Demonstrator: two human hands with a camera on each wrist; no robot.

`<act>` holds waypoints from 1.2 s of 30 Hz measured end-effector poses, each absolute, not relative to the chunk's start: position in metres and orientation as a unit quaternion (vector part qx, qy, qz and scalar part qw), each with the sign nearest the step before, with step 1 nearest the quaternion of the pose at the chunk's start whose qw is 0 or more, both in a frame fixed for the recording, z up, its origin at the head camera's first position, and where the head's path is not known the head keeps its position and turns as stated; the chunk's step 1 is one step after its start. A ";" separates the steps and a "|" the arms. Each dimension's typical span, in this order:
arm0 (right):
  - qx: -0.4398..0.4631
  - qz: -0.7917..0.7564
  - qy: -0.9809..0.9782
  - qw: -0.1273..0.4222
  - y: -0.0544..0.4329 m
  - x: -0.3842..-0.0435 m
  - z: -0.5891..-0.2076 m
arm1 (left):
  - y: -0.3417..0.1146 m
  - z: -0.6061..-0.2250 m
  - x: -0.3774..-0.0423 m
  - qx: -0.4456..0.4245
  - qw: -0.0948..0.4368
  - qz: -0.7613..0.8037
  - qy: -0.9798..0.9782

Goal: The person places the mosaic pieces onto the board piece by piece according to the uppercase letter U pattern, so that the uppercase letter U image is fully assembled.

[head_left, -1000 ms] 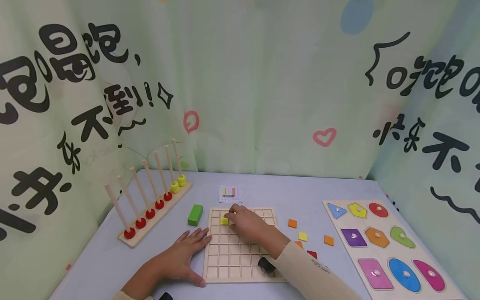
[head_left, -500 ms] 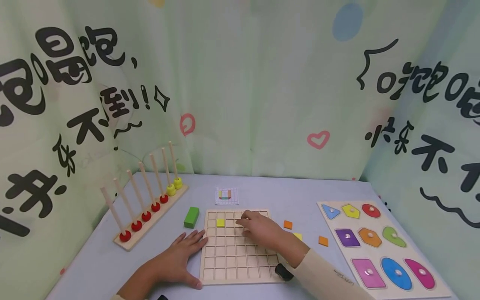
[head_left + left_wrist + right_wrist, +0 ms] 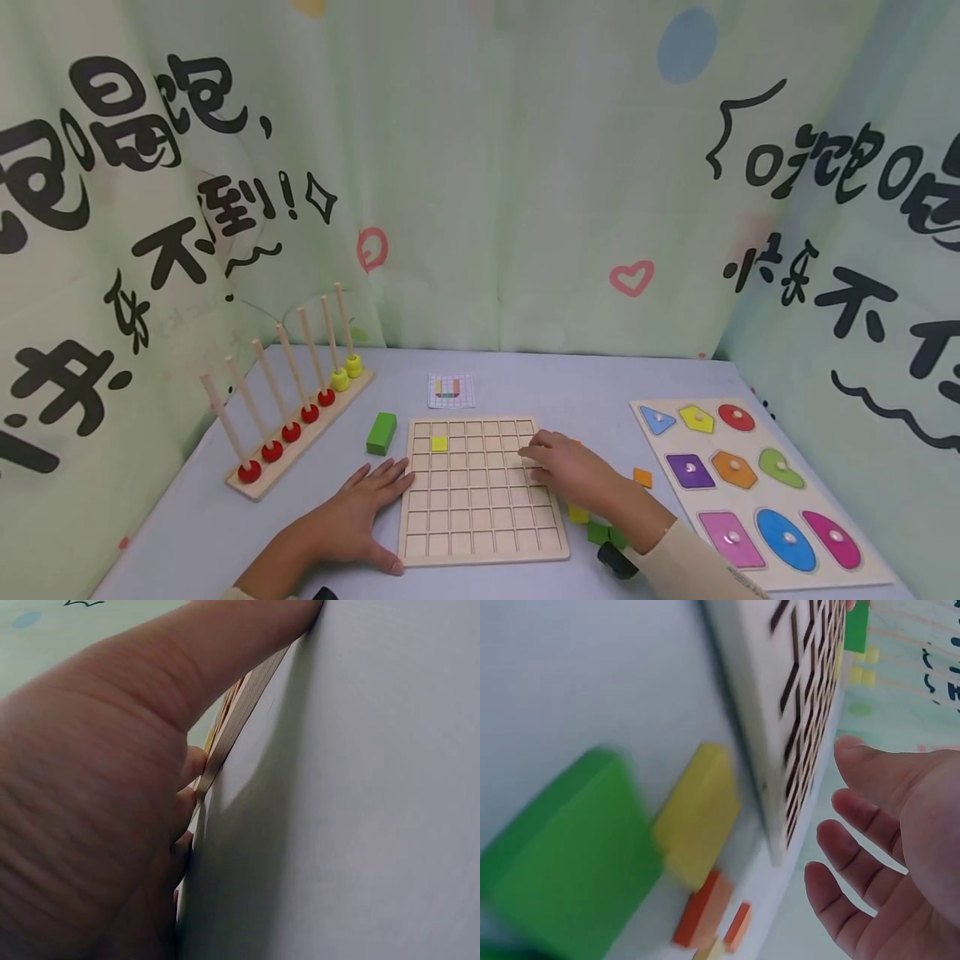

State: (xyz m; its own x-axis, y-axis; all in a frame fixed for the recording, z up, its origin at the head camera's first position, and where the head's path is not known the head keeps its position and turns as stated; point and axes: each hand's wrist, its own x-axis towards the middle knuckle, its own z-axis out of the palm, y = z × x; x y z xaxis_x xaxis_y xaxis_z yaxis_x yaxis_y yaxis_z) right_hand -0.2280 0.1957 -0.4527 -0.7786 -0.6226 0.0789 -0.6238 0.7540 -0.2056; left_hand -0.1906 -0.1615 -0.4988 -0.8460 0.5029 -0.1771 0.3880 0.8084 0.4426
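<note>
A wooden grid board [image 3: 480,500] lies on the table, with a yellow square tile [image 3: 439,444] in one of its upper left cells. My left hand [image 3: 363,512] rests spread along the board's left edge; in the left wrist view its thumb and fingertips meet the board's side. Over the board's upper right edge hovers my right hand [image 3: 573,471]. Its relaxed fingers hold nothing, as the right wrist view shows the hand [image 3: 900,832] with thumb and fingers apart. Beside the board's right edge lie a yellow block [image 3: 697,814] and a green block [image 3: 577,855], with orange pieces [image 3: 705,907] behind.
A small pattern card [image 3: 452,390] lies behind the board, and a green block [image 3: 381,433] at its left. Further left stands a peg rack [image 3: 277,479] with red and yellow beads. A shape puzzle board [image 3: 720,498] lies right, near an orange tile [image 3: 642,477].
My right hand has moved right, from the yellow tile across the board to its right edge, leaving the tile in its cell. The left hand stays on the left edge.
</note>
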 end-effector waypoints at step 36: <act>0.133 0.114 -0.980 -0.097 0.274 -0.226 -0.463 | -0.165 -0.503 -0.191 0.255 0.126 0.195 0.939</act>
